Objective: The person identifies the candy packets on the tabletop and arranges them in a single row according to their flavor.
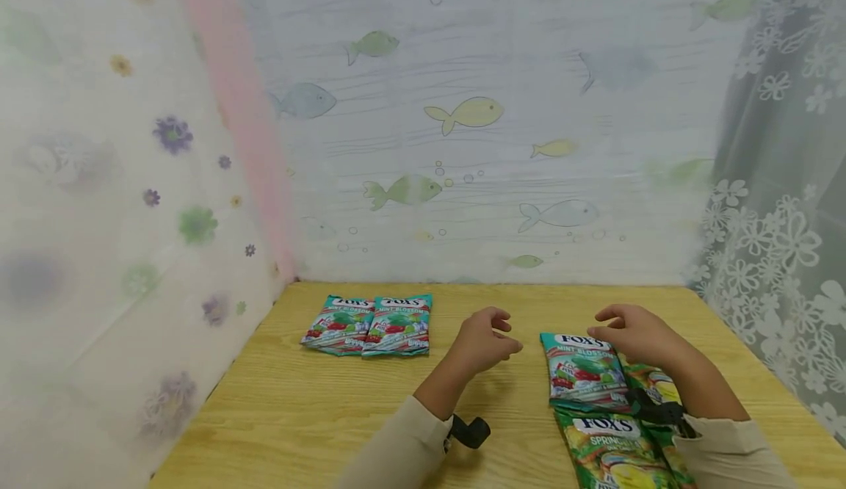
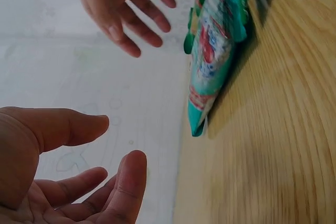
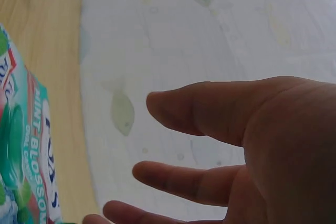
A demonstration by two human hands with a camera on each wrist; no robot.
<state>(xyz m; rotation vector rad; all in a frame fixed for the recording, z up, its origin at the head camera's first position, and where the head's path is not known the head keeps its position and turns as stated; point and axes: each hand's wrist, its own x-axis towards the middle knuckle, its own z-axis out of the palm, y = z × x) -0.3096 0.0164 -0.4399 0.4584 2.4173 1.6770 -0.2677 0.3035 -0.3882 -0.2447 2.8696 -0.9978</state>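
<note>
My left hand [image 1: 483, 339] hovers above the middle of the table, thumb and fingers apart and nothing between them. To its right, my right hand [image 1: 636, 336] hangs over the top of a teal Fox's Mint Blossom candy bag [image 1: 587, 373], its fingers loosely bent and holding nothing. In the right wrist view that bag [image 3: 23, 145] lies off to the left of the spread fingers. Below it is a green Fox's candy bag [image 1: 615, 452], with more green bags [image 1: 661, 385] partly hidden under the right wrist. Both palms face each other in the left wrist view.
Two teal Mint Blossom bags [image 1: 398, 325] lie side by side, slightly overlapping, at the table's back left. The wooden table [image 1: 297, 415] meets a fish-print curtain [image 1: 463, 239] behind and a flowered sheet [image 1: 132, 291] on the left. A lacy curtain [image 1: 786, 254] hangs at right.
</note>
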